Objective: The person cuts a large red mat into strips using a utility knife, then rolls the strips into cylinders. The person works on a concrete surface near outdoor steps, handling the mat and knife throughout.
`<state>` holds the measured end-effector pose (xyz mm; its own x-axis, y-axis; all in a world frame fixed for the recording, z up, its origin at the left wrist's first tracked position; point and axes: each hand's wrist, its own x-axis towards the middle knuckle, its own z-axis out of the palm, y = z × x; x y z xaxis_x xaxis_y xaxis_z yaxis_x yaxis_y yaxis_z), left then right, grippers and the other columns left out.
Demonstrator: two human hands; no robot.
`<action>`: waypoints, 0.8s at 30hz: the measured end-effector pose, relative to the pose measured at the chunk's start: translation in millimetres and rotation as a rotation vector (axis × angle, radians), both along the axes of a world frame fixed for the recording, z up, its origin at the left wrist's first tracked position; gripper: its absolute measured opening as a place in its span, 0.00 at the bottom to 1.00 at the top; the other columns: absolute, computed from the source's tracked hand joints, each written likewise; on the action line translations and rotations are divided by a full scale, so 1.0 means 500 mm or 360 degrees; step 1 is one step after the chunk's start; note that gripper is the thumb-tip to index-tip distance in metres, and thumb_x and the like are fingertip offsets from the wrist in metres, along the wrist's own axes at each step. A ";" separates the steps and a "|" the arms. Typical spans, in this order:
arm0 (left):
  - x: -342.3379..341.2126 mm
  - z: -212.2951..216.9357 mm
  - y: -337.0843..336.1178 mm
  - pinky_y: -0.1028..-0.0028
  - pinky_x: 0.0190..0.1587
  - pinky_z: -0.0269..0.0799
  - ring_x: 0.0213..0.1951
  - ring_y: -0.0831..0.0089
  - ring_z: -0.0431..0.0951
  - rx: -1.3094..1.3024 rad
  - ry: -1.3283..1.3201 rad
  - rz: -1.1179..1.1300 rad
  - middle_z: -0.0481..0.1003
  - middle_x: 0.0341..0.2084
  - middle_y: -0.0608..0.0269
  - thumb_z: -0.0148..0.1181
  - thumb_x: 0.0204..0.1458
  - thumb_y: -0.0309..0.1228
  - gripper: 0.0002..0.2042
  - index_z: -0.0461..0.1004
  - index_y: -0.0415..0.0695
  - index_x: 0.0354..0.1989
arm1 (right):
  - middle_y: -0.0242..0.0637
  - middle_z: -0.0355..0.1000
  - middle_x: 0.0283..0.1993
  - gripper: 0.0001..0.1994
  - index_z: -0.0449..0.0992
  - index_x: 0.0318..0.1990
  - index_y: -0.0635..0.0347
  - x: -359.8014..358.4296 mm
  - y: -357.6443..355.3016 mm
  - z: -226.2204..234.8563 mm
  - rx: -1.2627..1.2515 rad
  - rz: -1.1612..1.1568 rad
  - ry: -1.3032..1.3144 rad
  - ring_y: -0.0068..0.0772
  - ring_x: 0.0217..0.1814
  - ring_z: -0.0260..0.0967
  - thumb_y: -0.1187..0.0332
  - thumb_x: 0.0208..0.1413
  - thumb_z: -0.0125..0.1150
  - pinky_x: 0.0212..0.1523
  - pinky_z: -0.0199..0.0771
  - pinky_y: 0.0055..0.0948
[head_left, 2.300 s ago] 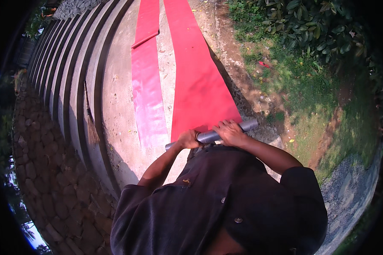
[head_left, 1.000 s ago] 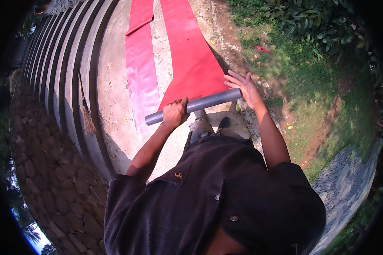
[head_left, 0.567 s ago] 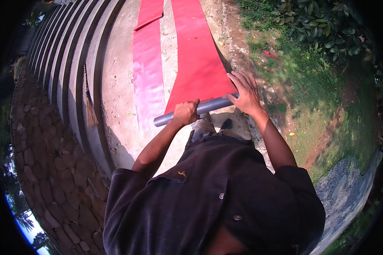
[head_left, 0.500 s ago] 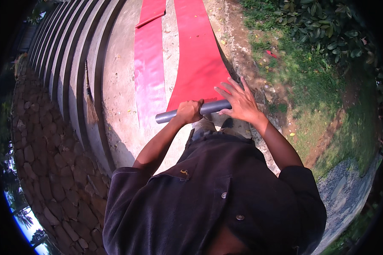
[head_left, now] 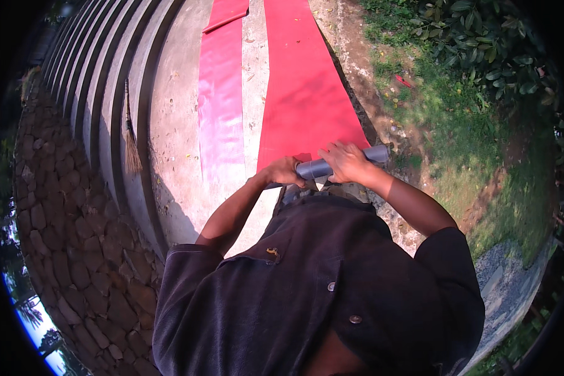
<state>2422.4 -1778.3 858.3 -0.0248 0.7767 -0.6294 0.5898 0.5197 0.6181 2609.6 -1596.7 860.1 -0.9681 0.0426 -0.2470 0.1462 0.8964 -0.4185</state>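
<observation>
A long red mat (head_left: 310, 94) stretches away in front of me, and its near end meets a grey roll (head_left: 377, 154) held across my waist. Whether the grey is the mat's own underside or a separate tube, I cannot tell. My left hand (head_left: 284, 170) is closed around the left part of the roll. My right hand (head_left: 346, 161) lies over it further right, fingers bent across the top and thumb below. The roll tilts, its right end higher in the picture.
Left of the mat lies a second pinkish-red strip (head_left: 220, 106) with a folded far part. A stick broom (head_left: 130, 141) leans on curved concrete steps (head_left: 100, 125). Stone paving (head_left: 75, 250) is at lower left; grass (head_left: 457, 138) and a leafy bush (head_left: 482, 44) are on the right.
My right hand has gone from spread fingers to gripping the roll. The roll and the mat's near end have shifted right, and the roll's right end now sticks out past my hand.
</observation>
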 end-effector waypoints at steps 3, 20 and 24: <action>-0.016 -0.050 -0.013 0.55 0.54 0.78 0.49 0.50 0.84 0.0007 -0.0195 -0.0051 0.84 0.44 0.48 0.77 0.45 0.37 0.31 0.76 0.42 0.59 | 0.47 0.83 0.35 0.31 0.83 0.49 0.61 -0.016 0.004 -0.005 0.0155 0.0078 0.0091 0.48 0.39 0.85 0.55 0.35 0.79 0.41 0.82 0.45; 0.046 -0.050 -0.119 0.52 0.50 0.80 0.49 0.48 0.85 0.0457 0.0730 -0.0283 0.83 0.43 0.48 0.74 0.45 0.42 0.33 0.69 0.45 0.60 | 0.46 0.84 0.51 0.32 0.80 0.57 0.62 -0.046 0.027 -0.046 -0.0836 0.0199 -0.1125 0.45 0.54 0.82 0.55 0.44 0.78 0.53 0.78 0.44; 0.071 -0.051 -0.097 0.49 0.43 0.79 0.44 0.48 0.85 0.0063 0.0784 -0.0261 0.84 0.38 0.51 0.71 0.45 0.37 0.25 0.71 0.46 0.52 | 0.48 0.83 0.55 0.34 0.81 0.60 0.61 -0.001 0.015 -0.171 -0.0932 0.0164 -0.1077 0.47 0.57 0.81 0.53 0.46 0.77 0.57 0.78 0.44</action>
